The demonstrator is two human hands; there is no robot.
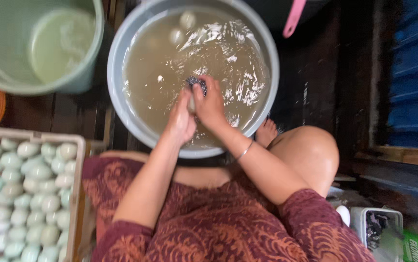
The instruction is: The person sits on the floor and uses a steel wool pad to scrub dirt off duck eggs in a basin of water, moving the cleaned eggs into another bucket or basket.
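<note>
My left hand [181, 122] and right hand [210, 103] meet over the near half of the grey basin [117, 63], touching at the thumbs; the right hand is clamped on a dark metal scouring pad [197, 83], which shows just past its fingertips, on the far side of both hands; the left hand is cupped closed on something pale, likely an egg, though most of it is hidden and I cannot confirm this. The pad lies directly against whatever the left hand holds; its long axis is not readable. The basin holds murky brown water [160, 53]; two pale eggs [187, 20] sit submerged near the far rim, well apart from my hands. Open water lies to left, right and beyond; the near rim lies just under my wrists. A crate [80, 145] of pale blue-green eggs stands beside my left knee; a green bucket [97, 43] stands at far left.
</note>
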